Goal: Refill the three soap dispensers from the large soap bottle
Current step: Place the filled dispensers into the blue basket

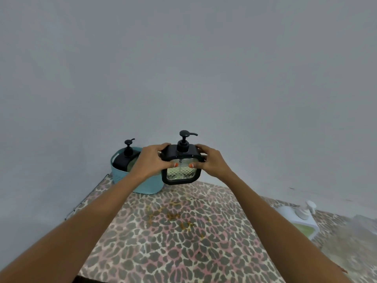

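Note:
A square clear dispenser (180,173) with a black frame and black pump is lifted above the back of the table. My left hand (152,159) grips its left side and my right hand (212,160) grips its right side, both thumbs on the clear front. A second black-pump dispenser (125,160) stands inside the teal basket (140,184) at the back left. A white pump dispenser (299,219) with greenish liquid stands at the right, blurred. The large soap bottle is not in view.
The table wears a leopard-print cloth (183,242) with yellowish stains in its middle. A grey wall (183,68) rises directly behind the table. A metal wire edge (85,201) runs along the table's left side.

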